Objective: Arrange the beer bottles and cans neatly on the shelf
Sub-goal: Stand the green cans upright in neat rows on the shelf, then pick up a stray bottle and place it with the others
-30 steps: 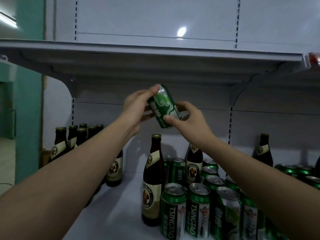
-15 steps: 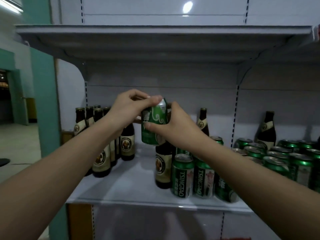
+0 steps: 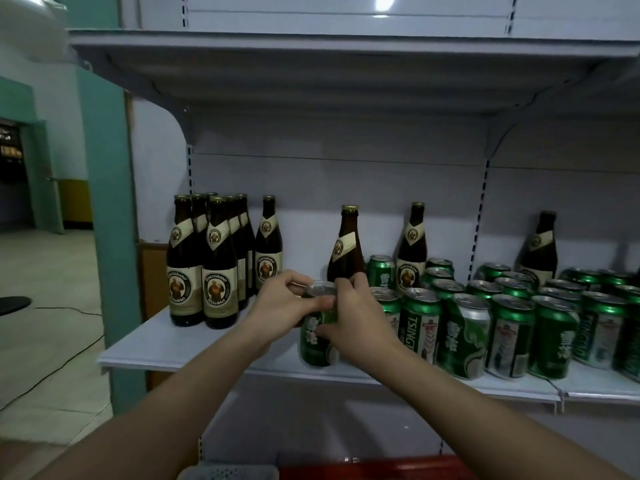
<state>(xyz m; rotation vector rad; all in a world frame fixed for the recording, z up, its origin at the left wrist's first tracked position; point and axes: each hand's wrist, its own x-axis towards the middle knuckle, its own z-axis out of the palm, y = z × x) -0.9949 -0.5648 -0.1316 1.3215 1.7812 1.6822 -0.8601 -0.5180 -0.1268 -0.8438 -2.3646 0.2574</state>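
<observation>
Two hands on one can. Shelf (image 3: 194, 344) carries the whole stock: brown bottles clustered at the left end (image 3: 207, 265), three more bottles standing apart among and behind the cans, and a block of green cans (image 3: 502, 320) filling the right side.

Bare strip of shelf lies between the bottle cluster and the can block. The held can (image 3: 317, 336) sits at that gap's right edge, upright, its base at or just above the shelf near the front lip; contact cannot be told.

Left hand (image 3: 277, 311) has its grip curled round the can's rim from the left; right hand (image 3: 356, 320) wraps the body from the right, fingers clamped on it.

Judgement: the step is seating this can as the leftmost of the front row. Do it well by setting the base flat, sliding it right until it touches the neighbouring can (image 3: 389, 311), front edge level with the row, label facing out. A stray bottle (image 3: 347, 251) stands close behind; keep knuckles off it when letting go.
</observation>
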